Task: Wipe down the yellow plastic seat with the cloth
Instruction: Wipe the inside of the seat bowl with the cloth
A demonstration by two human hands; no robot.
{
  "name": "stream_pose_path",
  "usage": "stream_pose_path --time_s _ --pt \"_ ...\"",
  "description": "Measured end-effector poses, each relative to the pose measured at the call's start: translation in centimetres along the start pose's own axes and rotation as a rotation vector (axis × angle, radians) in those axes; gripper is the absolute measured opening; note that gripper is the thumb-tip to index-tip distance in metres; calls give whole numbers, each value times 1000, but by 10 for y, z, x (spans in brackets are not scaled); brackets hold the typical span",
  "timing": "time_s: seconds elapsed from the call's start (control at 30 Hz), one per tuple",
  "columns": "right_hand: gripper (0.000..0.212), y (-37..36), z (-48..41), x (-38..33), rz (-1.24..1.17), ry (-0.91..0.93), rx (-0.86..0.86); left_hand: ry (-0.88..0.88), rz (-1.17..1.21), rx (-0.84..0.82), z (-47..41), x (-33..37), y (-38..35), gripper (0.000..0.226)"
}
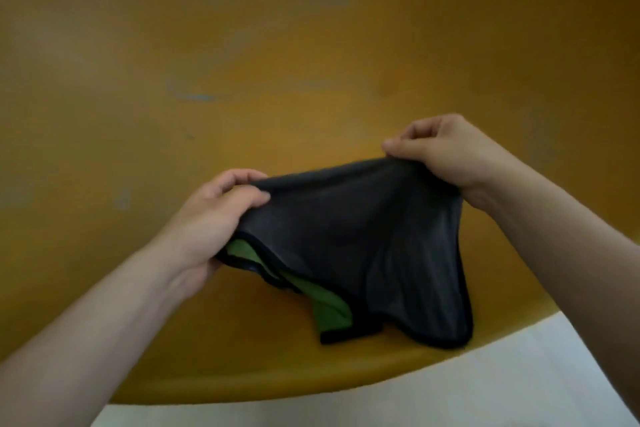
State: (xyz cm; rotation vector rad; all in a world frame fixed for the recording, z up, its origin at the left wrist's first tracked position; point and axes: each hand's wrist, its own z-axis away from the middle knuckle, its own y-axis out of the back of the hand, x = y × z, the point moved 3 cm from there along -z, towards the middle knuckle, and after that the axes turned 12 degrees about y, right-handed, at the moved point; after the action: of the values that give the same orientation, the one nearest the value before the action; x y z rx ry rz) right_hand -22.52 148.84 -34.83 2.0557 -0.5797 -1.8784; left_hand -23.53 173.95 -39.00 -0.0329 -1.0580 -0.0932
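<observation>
Head view: my left hand [211,218] and right hand [443,156] each pinch top corner of cloth [360,243], stretched left-right between them. Cloth hangs over yellow seat [242,62], lower hem touching; unwiped surface lies beyond, both hands equally near.

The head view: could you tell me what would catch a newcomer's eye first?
A dark grey cloth with a green underside hangs low centre, stretched between the left hand and right hand, each pinching an upper corner. Behind it the yellow seat fills most of the frame.
</observation>
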Motion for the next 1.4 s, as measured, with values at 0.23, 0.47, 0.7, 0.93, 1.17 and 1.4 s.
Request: stream_pose_path --time_s 0.23,0.47,0.7,0.93,1.17,1.4 --pt "28 -15 -15 -24 -66 112 139 89 94 -115 -3 5 7 25" --pt "109 -99 13 32 643 -222 -635 -243 -1329 -17 6 -27 -6 23" --pt "78 -184 1 16 723 233 -724 -443 -1403 116 19 -30 5 14" --pt "48 -23 -24 87 1107 -15 -235 -337 -1592 -297 20 -55 -22 54" --pt "71 -139 2 49 850 184 -656 -466 -1367 -87 16 -36 -16 17" --pt "54 -22 9 80 1025 43 -577 -339 -1660 -213 29 -58 -11 61"
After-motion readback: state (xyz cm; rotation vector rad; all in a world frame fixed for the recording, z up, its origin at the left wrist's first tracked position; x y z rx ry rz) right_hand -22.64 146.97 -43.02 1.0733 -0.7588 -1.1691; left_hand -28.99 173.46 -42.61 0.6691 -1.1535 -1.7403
